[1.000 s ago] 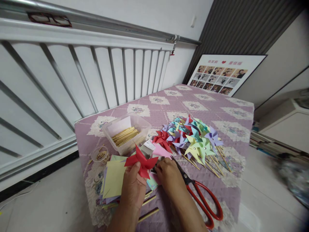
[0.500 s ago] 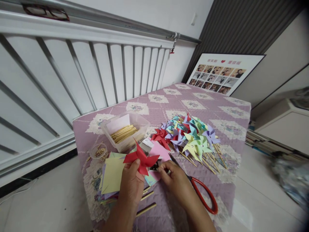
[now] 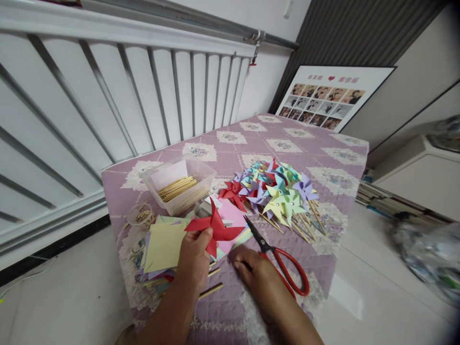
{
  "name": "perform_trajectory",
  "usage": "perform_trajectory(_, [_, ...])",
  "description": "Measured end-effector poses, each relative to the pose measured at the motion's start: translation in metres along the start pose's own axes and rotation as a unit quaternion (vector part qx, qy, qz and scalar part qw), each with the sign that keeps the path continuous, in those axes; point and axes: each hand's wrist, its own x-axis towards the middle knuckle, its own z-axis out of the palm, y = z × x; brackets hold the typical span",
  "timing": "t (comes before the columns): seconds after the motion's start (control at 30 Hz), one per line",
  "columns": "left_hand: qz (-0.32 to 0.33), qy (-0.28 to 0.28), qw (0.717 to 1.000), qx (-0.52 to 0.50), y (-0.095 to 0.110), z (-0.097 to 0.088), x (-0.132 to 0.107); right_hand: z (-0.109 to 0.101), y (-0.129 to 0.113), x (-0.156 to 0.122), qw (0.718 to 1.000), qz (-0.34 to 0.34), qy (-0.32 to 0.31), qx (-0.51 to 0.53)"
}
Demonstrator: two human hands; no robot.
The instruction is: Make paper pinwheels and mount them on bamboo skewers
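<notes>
A red paper pinwheel (image 3: pixel 218 229) with pointed blades is pinched at its centre between the thumb and fingers of my left hand (image 3: pixel 196 251). My right hand (image 3: pixel 253 268) is apart from it, just above the tablecloth, with thumb and fingers pressed together; whatever they hold is too small to make out. Beside that hand lie scissors (image 3: pixel 264 245) with red handles, their dark blades pointing away from me. Pink paper (image 3: pixel 230 215) lies behind the pinwheel. A stack of coloured paper squares (image 3: pixel 165 247), yellow on top, is left of my left hand.
Many finished pinwheels (image 3: pixel 273 191) on sticks are heaped beyond the scissors. A clear plastic box (image 3: pixel 206 179) holds thin wooden sticks (image 3: pixel 178 188). Small tan pieces fill and surround a round clear dish (image 3: pixel 133 215). A radiator (image 3: pixel 183 96) runs along the table's far left side.
My right hand has moved away from the pinwheel and down towards the tablecloth, still pinched. The pinwheel stays in my left hand, turned slightly. The whole view has shifted a little.
</notes>
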Motion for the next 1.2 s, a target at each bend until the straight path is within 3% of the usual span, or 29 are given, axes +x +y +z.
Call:
perform_trajectory(0.27, [-0.014, 0.008, 1.000, 0.008, -0.002, 0.003, -0.001, 0.011, 0.005, -0.001, 1.000, -0.018, 0.013, -0.004])
perform_trajectory(0.5, [0.012, -0.017, 0.995, 0.094, -0.012, -0.003, -0.001, 0.019, 0.004, 0.003, 0.993, -0.021, -0.021, -0.111])
perform_trajectory(0.83, [-0.007, -0.043, 0.984, 0.172, -0.018, -0.004, 0.001, 0.036, 0.008, 0.001, 0.973, -0.035, -0.029, -0.224])
perform_trajectory(0.97, [-0.010, -0.036, 0.973, 0.226, -0.017, -0.003, 0.001, 0.036, 0.005, -0.001, 0.984, -0.048, -0.018, -0.168])
perform_trajectory(1.2, [0.006, -0.035, 0.952, 0.303, -0.010, -0.001, -0.002, 0.013, -0.018, -0.016, 0.981, -0.196, 0.008, -0.003])
